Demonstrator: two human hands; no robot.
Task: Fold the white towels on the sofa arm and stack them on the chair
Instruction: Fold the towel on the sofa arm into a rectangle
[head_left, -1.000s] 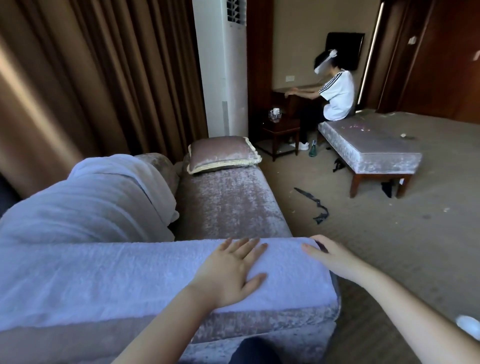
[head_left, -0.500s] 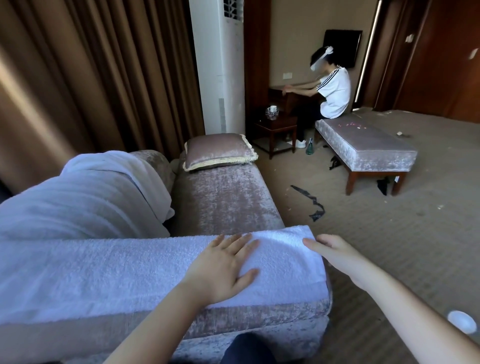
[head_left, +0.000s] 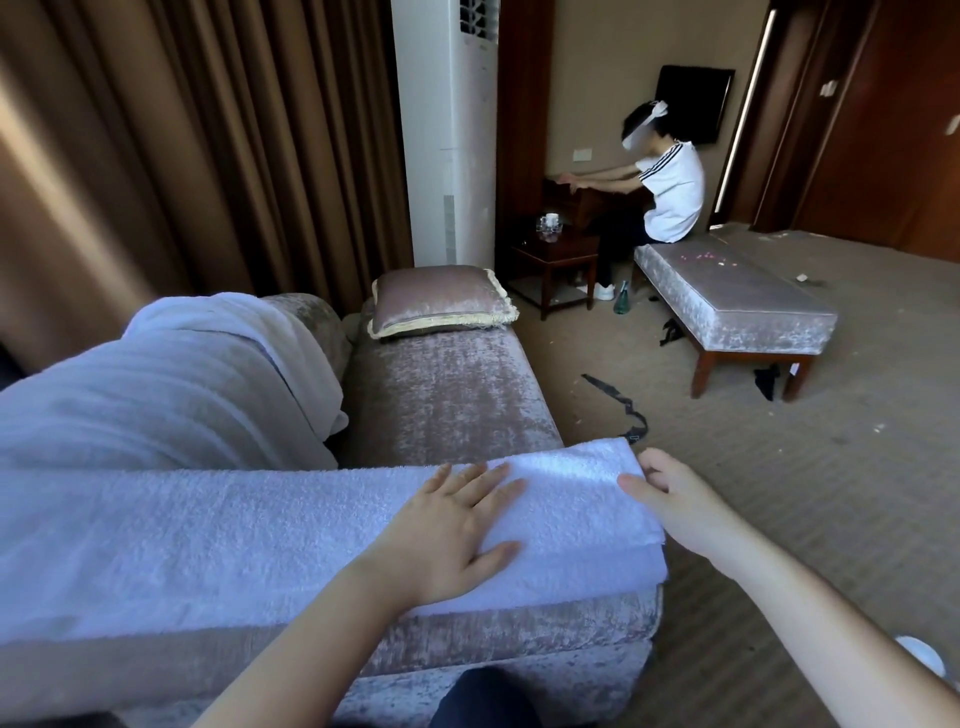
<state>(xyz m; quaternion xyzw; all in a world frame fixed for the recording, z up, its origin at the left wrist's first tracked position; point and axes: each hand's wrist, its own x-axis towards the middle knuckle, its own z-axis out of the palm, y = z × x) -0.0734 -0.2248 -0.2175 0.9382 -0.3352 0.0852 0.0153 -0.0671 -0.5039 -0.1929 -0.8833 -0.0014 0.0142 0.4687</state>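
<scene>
Right hand (head_left: 680, 501) moved in, fingers pinching the right end of the white terry towel (head_left: 260, 530) lying lengthwise along the mauve velvet sofa arm (head_left: 467, 644); my left hand (head_left: 452, 530) presses it, fingers flat and spread.

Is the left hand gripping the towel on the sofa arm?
No, the left hand lies flat, fingers spread, on the towel along the sofa arm.

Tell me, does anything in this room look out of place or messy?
Yes: a black strap lies loose on the carpet beside the sofa, and pale scraps litter it. The white towel on the sofa arm lies flat.
</scene>
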